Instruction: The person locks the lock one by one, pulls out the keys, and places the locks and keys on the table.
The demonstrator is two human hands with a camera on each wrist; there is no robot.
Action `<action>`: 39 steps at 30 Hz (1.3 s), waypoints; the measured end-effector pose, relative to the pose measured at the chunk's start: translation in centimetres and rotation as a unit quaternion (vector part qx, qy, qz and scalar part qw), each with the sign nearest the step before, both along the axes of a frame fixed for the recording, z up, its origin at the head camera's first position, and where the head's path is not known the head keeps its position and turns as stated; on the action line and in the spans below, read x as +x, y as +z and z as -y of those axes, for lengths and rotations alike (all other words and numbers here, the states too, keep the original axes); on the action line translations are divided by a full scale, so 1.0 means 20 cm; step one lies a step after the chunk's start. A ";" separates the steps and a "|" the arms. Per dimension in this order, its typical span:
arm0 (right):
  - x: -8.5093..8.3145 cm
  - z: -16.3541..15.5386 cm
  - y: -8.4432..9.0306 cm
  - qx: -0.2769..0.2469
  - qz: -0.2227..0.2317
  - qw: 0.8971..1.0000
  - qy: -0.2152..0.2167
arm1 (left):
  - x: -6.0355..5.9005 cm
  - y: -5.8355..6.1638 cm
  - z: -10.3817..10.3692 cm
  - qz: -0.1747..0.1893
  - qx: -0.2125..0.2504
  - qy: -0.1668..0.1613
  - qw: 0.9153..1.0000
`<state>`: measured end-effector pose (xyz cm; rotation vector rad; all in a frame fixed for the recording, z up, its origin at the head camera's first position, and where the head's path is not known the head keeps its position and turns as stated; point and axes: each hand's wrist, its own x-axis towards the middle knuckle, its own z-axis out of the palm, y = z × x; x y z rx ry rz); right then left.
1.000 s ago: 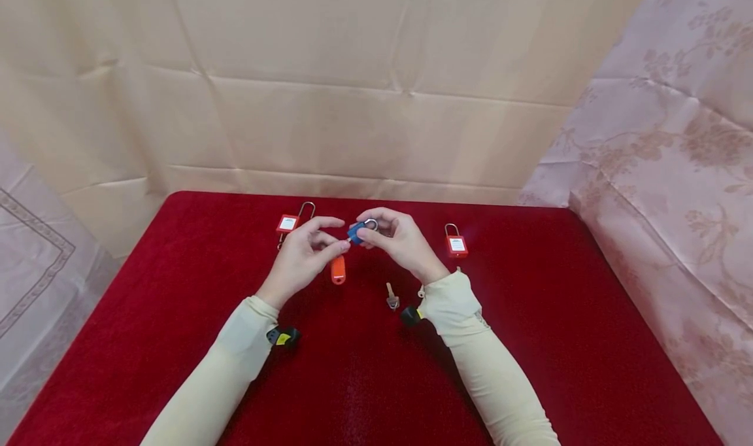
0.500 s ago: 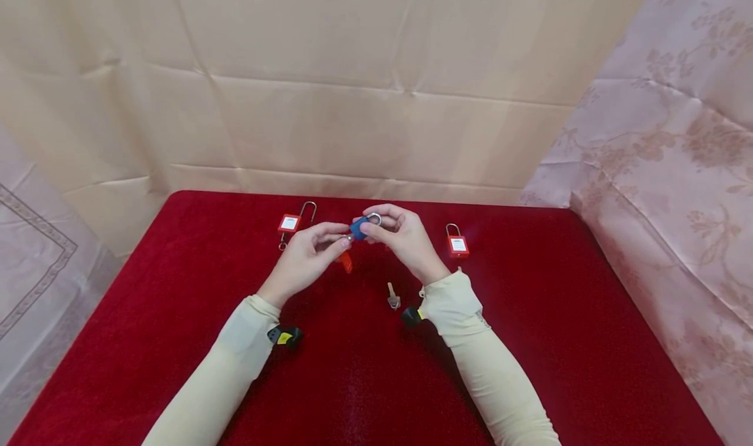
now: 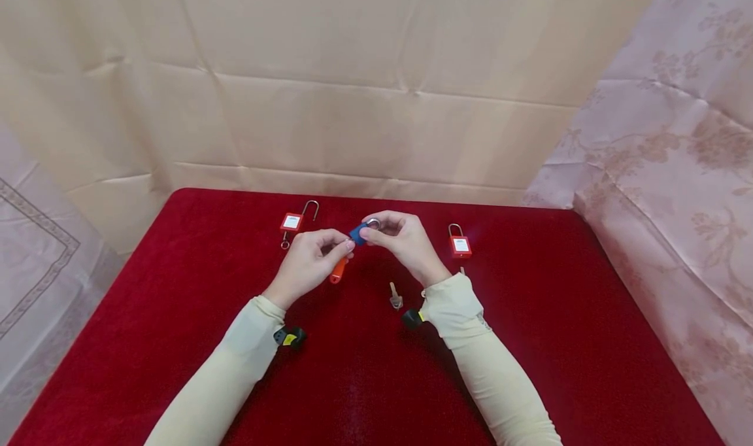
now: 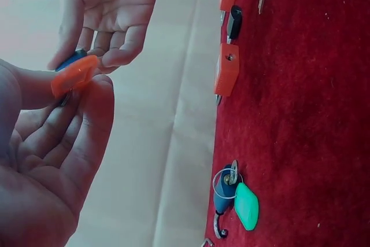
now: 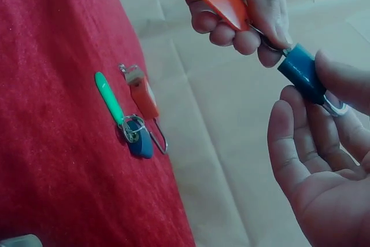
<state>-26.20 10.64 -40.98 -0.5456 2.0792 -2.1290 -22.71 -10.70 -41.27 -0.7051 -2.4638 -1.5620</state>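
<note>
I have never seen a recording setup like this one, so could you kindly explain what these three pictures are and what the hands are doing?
No machine is at work here: a person in cream sleeves uses two bare hands. One picture comes from a camera on the head, looking down at a red table; the other two come from cameras strapped to each wrist, so they show the same scene from close up and at odd angles.

The right hand holds a small blue padlock. The left hand pinches a key with an orange tag at the padlock's base; whether the key is fully in, I cannot tell.

On the cloth lie two red padlocks, a long-shackled one on the left and another on the right, plus a loose key. The wrist views also show another blue padlock with a green tag.
</note>
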 end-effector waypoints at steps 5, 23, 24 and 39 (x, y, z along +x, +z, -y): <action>0.00 0.00 0.01 0.006 -0.004 1.000 -0.002 | 0.01 0.00 -0.01 -0.069 -0.042 0.019 0.997; 0.02 0.00 0.03 0.005 0.007 1.000 -0.001 | 0.04 0.00 -0.04 -0.242 -0.145 0.097 0.954; 0.02 0.00 0.03 0.004 0.007 1.000 0.000 | 0.03 0.00 -0.04 -0.236 -0.137 0.094 0.957; 0.00 -0.01 0.01 -0.007 0.033 0.999 -0.010 | 0.01 0.00 -0.01 -0.082 -0.066 0.051 0.993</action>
